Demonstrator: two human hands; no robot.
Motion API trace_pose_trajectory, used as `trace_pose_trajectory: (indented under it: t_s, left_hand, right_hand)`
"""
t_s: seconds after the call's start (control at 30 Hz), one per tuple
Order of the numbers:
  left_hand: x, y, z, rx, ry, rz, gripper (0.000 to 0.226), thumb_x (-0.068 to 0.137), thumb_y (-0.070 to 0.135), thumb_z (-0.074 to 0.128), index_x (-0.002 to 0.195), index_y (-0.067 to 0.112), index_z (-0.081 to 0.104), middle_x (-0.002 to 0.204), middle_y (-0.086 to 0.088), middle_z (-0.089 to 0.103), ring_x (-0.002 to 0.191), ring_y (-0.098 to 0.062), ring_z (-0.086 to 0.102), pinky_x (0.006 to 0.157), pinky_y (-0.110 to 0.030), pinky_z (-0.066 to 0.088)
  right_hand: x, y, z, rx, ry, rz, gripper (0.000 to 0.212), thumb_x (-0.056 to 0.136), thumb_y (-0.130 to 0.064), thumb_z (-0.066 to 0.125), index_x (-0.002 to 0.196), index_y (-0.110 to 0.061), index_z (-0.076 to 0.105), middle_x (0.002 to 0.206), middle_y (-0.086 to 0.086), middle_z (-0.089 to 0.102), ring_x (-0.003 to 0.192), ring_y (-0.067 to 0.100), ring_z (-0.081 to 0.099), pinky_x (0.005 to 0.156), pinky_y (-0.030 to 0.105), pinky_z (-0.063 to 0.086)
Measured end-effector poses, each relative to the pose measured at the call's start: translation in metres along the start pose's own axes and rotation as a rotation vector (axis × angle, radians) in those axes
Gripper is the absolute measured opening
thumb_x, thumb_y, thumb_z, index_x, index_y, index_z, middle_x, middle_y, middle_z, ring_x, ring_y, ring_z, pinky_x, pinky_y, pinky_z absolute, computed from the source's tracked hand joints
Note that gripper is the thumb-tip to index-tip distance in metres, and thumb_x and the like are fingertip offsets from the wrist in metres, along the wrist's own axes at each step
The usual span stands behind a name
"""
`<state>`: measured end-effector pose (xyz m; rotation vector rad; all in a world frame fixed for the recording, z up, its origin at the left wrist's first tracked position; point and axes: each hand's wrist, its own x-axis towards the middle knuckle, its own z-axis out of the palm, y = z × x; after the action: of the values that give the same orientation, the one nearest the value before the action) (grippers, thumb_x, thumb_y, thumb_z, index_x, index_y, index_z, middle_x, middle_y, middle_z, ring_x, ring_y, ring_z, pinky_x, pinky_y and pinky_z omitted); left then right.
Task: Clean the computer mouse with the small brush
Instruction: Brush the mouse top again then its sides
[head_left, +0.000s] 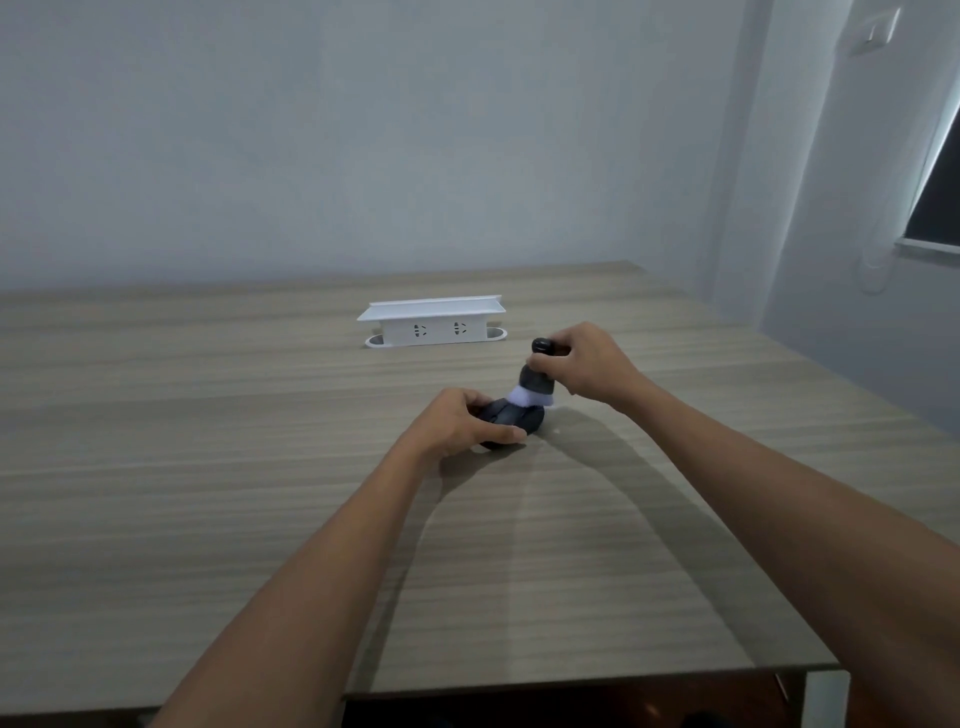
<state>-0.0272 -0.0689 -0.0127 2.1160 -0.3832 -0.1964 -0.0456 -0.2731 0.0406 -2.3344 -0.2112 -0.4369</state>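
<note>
The left hand (457, 423) sits toward the middle of the table (208, 493), its fingers (501, 435) curled round the near and left sides of the dark computer mouse (511, 415), pinning it to the surface. The mouse's long axis seems to run from the near-left up toward the far-right, though the hand hides much of it. Just right and above, the small brush (535, 384) stands nearly upright, its pale bristles touching the mouse's far-right end. The right hand (587, 364) pinches the dark handle. The white socket box (432, 322) sits nearer the far edge; what it holds cannot be told.
</note>
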Motion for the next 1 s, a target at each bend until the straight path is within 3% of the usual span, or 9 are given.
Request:
trace_pose_trajectory:
  t_s: [0.13,0.27,0.37,0.5,0.63,0.77,0.9,1.0]
  left_hand:
    - [-0.001,0.001,0.000,-0.003,-0.013,0.000,0.047,0.064,0.037,0.093,0.104,0.016,0.079,0.102,-0.007,0.080,0.093,-0.021,0.074,0.095,-0.042,0.056]
    - [-0.003,0.003,0.001,-0.007,-0.001,-0.017,0.051,0.061,0.038,0.094,0.105,0.017,0.078,0.101,-0.004,0.080,0.101,-0.023,0.073,0.096,-0.040,0.055]
    - [-0.003,0.002,0.002,-0.009,0.006,-0.020,0.056,0.058,0.040,0.095,0.106,0.016,0.077,0.100,-0.004,0.080,0.101,-0.022,0.074,0.098,-0.042,0.057]
    - [0.000,-0.001,0.002,-0.046,0.011,-0.012,0.070,0.043,0.050,0.093,0.103,0.018,0.078,0.099,-0.005,0.081,0.101,-0.024,0.075,0.099,-0.046,0.056]
    - [-0.001,-0.001,0.002,-0.057,-0.006,-0.014,0.052,0.060,0.036,0.095,0.105,0.016,0.078,0.103,-0.007,0.080,0.097,-0.022,0.075,0.096,-0.039,0.056]
    - [-0.004,0.001,0.001,-0.064,-0.015,-0.002,0.044,0.068,0.030,0.093,0.106,0.015,0.079,0.104,-0.008,0.080,0.087,-0.014,0.071,0.084,-0.028,0.056]
    - [-0.004,0.000,0.003,-0.057,0.009,0.003,0.044,0.068,0.032,0.093,0.106,0.016,0.079,0.102,-0.009,0.080,0.088,-0.019,0.074,0.086,-0.033,0.057]
    - [-0.005,0.000,0.003,-0.070,0.007,0.013,0.039,0.068,0.030,0.092,0.104,0.020,0.079,0.098,-0.003,0.080,0.090,-0.018,0.075,0.084,-0.030,0.058]
  right_hand:
    - [0.002,-0.015,0.004,0.079,-0.067,0.036,0.026,0.082,-0.015,0.068,0.058,-0.010,0.062,0.041,-0.008,0.051,0.038,0.011,0.044,0.041,0.016,0.038]
    - [0.011,-0.005,0.006,0.018,0.001,0.159,0.018,0.078,-0.007,0.067,0.065,0.005,0.069,0.055,0.010,0.060,0.045,0.018,0.054,0.047,0.022,0.046]
    - [0.008,0.000,0.009,-0.005,-0.018,0.200,0.016,0.072,-0.003,0.067,0.056,-0.001,0.066,0.055,0.012,0.060,0.050,0.021,0.054,0.054,0.029,0.048]
    - [0.008,0.001,0.014,0.008,-0.003,0.146,0.022,0.073,-0.008,0.068,0.054,-0.003,0.060,0.054,0.009,0.053,0.052,0.019,0.047,0.050,0.027,0.041]
    - [0.005,-0.003,0.010,0.136,0.026,0.080,0.024,0.079,-0.016,0.071,0.070,0.005,0.067,0.056,0.004,0.054,0.048,0.012,0.044,0.047,0.025,0.038]
    - [0.005,-0.009,0.007,0.197,-0.024,0.079,0.020,0.082,-0.013,0.070,0.066,0.000,0.069,0.046,-0.005,0.052,0.039,0.007,0.044,0.043,0.022,0.040]
    - [0.007,-0.004,0.005,0.135,0.002,0.141,0.020,0.080,-0.009,0.068,0.071,0.010,0.069,0.057,0.010,0.061,0.044,0.014,0.052,0.041,0.022,0.045]
    - [0.003,-0.011,0.006,0.131,-0.027,0.117,0.016,0.081,-0.007,0.067,0.068,0.002,0.070,0.060,0.012,0.066,0.046,0.015,0.056,0.043,0.023,0.048]
